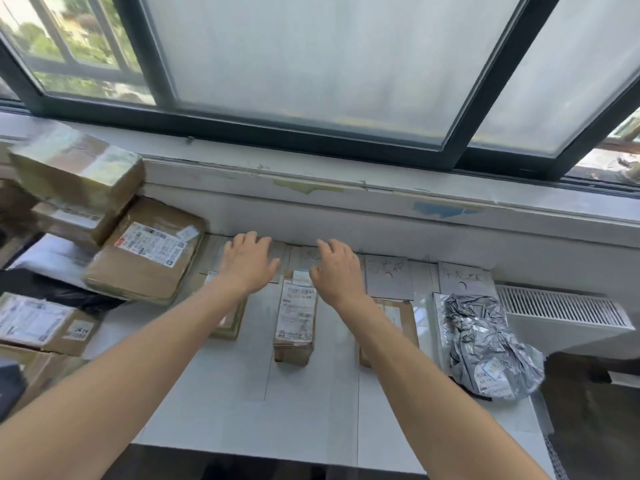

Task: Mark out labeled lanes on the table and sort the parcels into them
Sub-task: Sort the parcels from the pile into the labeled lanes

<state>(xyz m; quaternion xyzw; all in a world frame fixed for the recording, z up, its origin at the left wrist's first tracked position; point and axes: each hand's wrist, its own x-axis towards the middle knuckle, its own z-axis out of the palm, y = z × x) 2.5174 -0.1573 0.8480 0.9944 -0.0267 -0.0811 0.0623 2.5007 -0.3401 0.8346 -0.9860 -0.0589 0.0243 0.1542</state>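
One view only. I'm wearing the camera on my head, and it's looking forward and down over the white table (221, 420), close in. My left forearm (138, 358) and right forearm (415, 375) are stretching away from the lens. The wide angle is bending the window (311, 57) frame across the top, and the table's near edge is sitting low in frame.

Table (221, 420): white top, ruled near to far with thin grey lines; paper cards (388, 278) along its far edge, white with dark handwritten strokes. Parcels: narrow box (294, 344) at centre and large box (145, 268) at far left, brown cardboard with white labels printed black; crumpled bag (485, 344) at right, shiny silver-grey; flat bag (52, 289) at left, black. Surroundings: window frame (311, 133) dark grey, sill (346, 202) white with blue and yellowish patches, radiator (561, 306) white, ribbed.
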